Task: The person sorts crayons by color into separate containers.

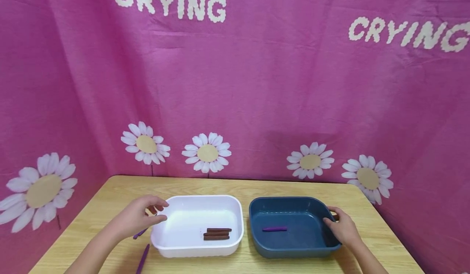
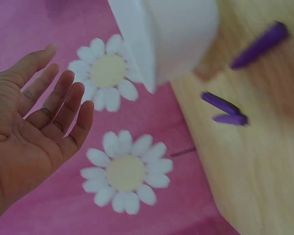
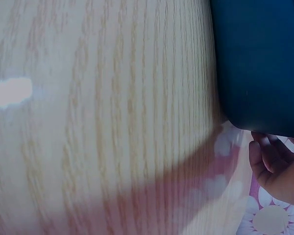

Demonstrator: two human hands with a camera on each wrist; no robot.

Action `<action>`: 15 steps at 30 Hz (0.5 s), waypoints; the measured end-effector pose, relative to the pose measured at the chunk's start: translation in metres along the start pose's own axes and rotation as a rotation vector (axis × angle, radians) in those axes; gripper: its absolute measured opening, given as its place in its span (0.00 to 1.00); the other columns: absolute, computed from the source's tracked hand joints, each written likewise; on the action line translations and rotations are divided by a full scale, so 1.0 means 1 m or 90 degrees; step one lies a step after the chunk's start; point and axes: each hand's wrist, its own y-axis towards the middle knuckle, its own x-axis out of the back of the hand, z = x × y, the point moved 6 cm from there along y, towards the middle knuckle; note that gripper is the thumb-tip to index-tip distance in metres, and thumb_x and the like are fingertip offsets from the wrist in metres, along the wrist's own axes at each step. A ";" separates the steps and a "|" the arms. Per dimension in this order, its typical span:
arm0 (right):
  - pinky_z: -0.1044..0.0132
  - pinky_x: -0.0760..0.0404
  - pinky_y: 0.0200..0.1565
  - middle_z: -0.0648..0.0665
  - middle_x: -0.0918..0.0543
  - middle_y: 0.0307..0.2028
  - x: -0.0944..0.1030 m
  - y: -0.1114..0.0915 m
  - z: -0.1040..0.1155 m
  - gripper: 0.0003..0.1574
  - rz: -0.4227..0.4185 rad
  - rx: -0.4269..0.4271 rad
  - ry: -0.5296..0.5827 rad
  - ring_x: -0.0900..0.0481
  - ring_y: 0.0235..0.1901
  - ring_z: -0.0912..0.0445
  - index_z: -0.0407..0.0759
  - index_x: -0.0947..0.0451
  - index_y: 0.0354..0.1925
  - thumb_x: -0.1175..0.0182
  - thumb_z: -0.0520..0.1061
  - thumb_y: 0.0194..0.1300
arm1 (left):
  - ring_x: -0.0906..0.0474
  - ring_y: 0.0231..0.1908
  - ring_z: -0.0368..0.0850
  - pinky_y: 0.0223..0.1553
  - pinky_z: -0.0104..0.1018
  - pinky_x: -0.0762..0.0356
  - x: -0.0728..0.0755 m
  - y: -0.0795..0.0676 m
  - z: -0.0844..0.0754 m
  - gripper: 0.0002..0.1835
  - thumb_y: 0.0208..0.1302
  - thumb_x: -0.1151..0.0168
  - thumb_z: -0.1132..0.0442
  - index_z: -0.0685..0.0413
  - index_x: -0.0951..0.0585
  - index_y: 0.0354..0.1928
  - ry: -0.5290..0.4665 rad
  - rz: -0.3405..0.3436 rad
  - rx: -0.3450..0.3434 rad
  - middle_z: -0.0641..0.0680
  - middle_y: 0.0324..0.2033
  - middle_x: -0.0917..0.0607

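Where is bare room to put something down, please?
Bare: white tray floor beyond brown sticks; blue tray floor right of its purple stick; table strip between trays and backdrop. Crowded: left of the white tray, with left hand and purple sticks; the blue tray's right rim, where the right hand grips.

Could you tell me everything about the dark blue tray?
The dark blue tray is rectangular with rounded corners and raised walls, smooth and glossy like plastic. It sits upright on the wooden table, right of the white tray. A purple stick lies inside, and the right hand grips its right end.
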 end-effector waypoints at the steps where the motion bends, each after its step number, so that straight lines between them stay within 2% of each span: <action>1: 0.58 0.21 0.36 0.29 0.20 0.38 0.001 0.000 0.000 0.27 0.000 0.000 0.001 0.22 0.37 0.44 0.28 0.33 0.57 0.43 0.39 0.61 | 0.24 0.32 0.37 0.32 0.28 0.24 0.000 -0.003 0.004 0.14 0.53 0.32 0.60 0.58 0.18 0.41 -0.001 0.001 0.005 0.52 0.36 0.16; 11: 0.53 0.20 0.38 0.29 0.21 0.39 0.000 0.001 0.000 0.28 0.011 -0.010 0.009 0.23 0.37 0.44 0.28 0.34 0.57 0.44 0.40 0.62 | 0.28 0.28 0.28 0.27 0.27 0.26 0.002 -0.032 0.051 0.14 0.52 0.32 0.61 0.60 0.18 0.39 -0.021 0.016 0.090 0.52 0.31 0.18; 15: 0.52 0.20 0.38 0.29 0.21 0.39 0.000 0.001 -0.001 0.28 0.013 -0.015 0.007 0.23 0.38 0.44 0.28 0.34 0.58 0.44 0.40 0.62 | 0.30 0.27 0.27 0.27 0.27 0.27 -0.006 -0.040 0.067 0.14 0.50 0.31 0.63 0.62 0.19 0.38 -0.029 0.040 0.105 0.51 0.29 0.19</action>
